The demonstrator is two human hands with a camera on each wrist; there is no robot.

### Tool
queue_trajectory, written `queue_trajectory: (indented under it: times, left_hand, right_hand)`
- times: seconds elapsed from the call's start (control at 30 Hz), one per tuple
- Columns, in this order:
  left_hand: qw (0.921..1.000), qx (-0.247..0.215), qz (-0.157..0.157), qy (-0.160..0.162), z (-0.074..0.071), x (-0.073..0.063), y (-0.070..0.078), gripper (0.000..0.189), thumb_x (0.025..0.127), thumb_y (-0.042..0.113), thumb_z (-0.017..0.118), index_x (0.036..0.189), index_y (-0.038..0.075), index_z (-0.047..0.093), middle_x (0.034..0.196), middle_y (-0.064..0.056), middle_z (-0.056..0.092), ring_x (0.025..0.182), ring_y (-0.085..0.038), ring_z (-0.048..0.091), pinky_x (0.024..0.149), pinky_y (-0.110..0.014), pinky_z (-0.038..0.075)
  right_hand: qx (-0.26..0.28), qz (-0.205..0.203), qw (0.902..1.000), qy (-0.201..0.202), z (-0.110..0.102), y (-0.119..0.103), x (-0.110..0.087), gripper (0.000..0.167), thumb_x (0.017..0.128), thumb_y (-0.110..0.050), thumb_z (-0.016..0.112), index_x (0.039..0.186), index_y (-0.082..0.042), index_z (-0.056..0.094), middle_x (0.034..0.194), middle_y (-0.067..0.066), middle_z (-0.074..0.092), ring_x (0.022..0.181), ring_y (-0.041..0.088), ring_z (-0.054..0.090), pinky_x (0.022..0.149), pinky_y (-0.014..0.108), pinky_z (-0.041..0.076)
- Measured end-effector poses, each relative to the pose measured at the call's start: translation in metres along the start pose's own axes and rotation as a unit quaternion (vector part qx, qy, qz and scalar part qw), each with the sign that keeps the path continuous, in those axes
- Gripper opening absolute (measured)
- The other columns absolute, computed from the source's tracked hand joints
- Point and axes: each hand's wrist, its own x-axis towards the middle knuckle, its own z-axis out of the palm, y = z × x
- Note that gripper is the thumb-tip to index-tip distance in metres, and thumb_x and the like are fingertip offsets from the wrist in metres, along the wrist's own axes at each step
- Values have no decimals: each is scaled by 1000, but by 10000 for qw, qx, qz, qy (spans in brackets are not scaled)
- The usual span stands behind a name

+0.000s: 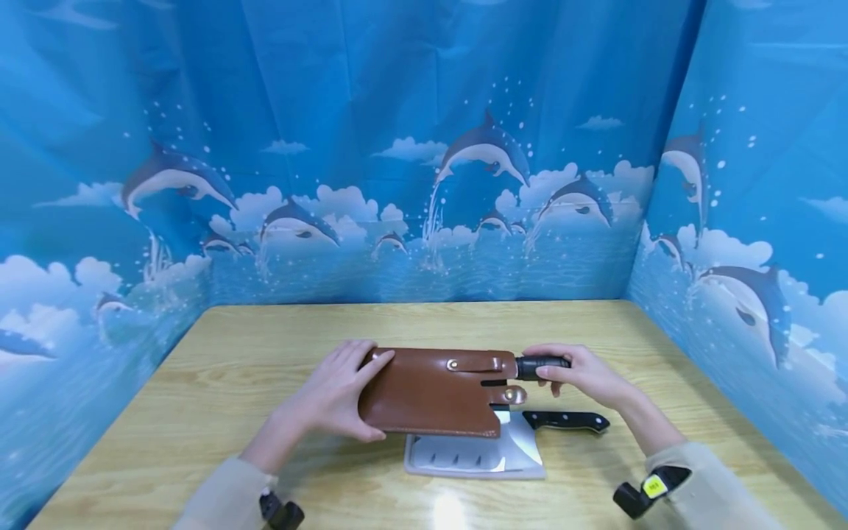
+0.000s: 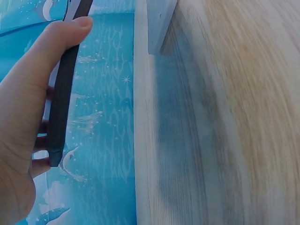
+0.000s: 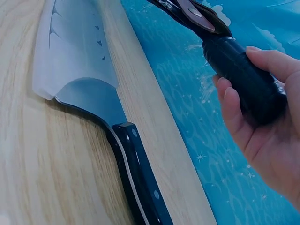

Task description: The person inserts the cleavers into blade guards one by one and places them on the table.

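My left hand [image 1: 339, 394] grips the left end of a brown leather sheath [image 1: 424, 401], thumb on its lower edge and fingers at the top. In the left wrist view the sheath [image 2: 64, 101] stands edge-on in that hand, above the table. A black handle [image 1: 530, 366] sticks out of the sheath's right end, and my right hand [image 1: 586, 374] holds it between thumb and fingers. The blade is hidden inside the leather. Two straps with metal snaps show on the sheath. Below lies a second cleaver with a black riveted handle [image 1: 566, 420], its blade in a whitish guard [image 1: 457, 458].
The second cleaver rests on the light wood table [image 1: 265, 331], partly under the raised sheath. Blue curtains [image 1: 371, 88] printed with dolphins and clouds close off the back and both sides of the table. Each forearm wears a small black camera.
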Motion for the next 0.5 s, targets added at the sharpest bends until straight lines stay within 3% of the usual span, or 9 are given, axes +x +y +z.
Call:
queue_trajectory:
  times: [0.5]
  left_hand:
    - [9999, -40, -48, -82, 3, 5, 7, 111, 55, 72, 67, 143, 12, 36, 133, -21, 41, 122, -36, 39, 102, -51, 31]
  right_hand:
    - [283, 21, 9995, -155, 4, -4, 6, 49, 93, -15, 56, 134, 7, 40, 109, 23, 56, 69, 22, 60, 63, 42, 53]
